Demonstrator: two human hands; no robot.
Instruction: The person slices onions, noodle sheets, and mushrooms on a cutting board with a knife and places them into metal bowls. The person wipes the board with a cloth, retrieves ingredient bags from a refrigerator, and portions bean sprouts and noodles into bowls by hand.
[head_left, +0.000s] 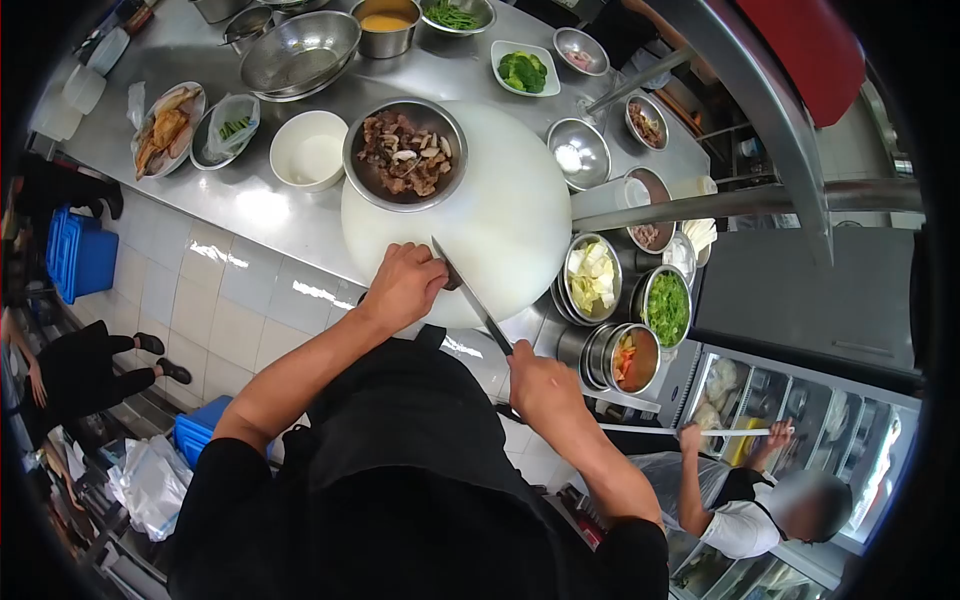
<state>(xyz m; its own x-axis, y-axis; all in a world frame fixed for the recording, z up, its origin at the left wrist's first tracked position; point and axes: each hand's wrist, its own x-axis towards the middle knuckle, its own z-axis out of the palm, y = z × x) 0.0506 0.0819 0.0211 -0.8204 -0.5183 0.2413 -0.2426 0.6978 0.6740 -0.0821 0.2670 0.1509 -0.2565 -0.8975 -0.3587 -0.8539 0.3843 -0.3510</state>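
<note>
My right hand point(545, 385) is wrapped round the handle of a long knife point(475, 302), whose blade points up and left over the round white cutting board point(510, 200). On the board's near left part, my left hand point(405, 285) has its fingers bent over a small dark piece of meat point(452, 277), close beside the blade. A steel bowl point(405, 153) of brown meat chunks stands on the board just beyond my hands. An empty white bowl point(308, 150) sits left of it.
Steel bowls of cabbage point(592, 275), greens point(667, 307) and orange pieces point(626, 358) stand right of the board. Broccoli point(523, 71) and a strainer point(300, 53) lie beyond. A metal rail point(760, 202) crosses at right. One person point(750, 510) holds a white pole; another stands left.
</note>
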